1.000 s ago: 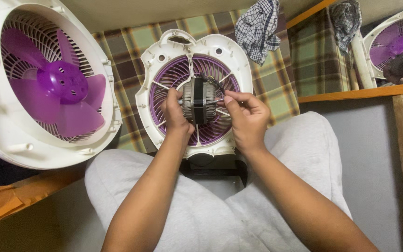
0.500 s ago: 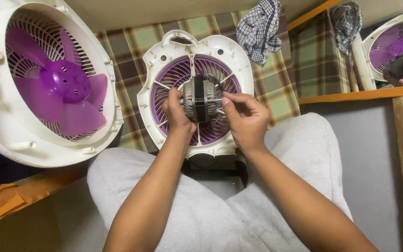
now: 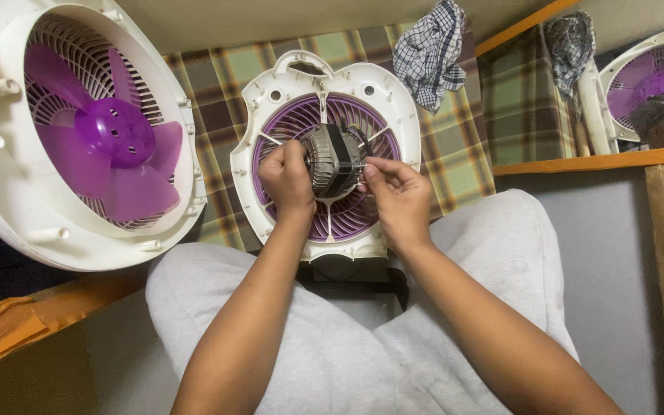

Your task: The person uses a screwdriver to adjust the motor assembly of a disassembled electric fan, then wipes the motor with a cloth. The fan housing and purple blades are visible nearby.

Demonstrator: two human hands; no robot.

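A white fan housing (image 3: 382, 100) with a purple grille stands upright between my knees on a plaid cloth. At its centre sits a grey and black fan motor (image 3: 332, 157). My left hand (image 3: 287, 178) grips the motor's left side. My right hand (image 3: 395, 194) pinches at the motor's right edge with thumb and fingertips; whatever small part it holds is too small to see.
A second white fan half (image 3: 78, 138) with purple blades leans at the left. A checked rag (image 3: 428, 54) lies behind the housing. A mirror (image 3: 601, 84) at the right reflects the scene above an orange ledge. My grey-trousered legs (image 3: 347, 338) fill the foreground.
The view has shifted slightly. My hands stay on the motor, with the fingers of the right hand moved a little along its right edge.
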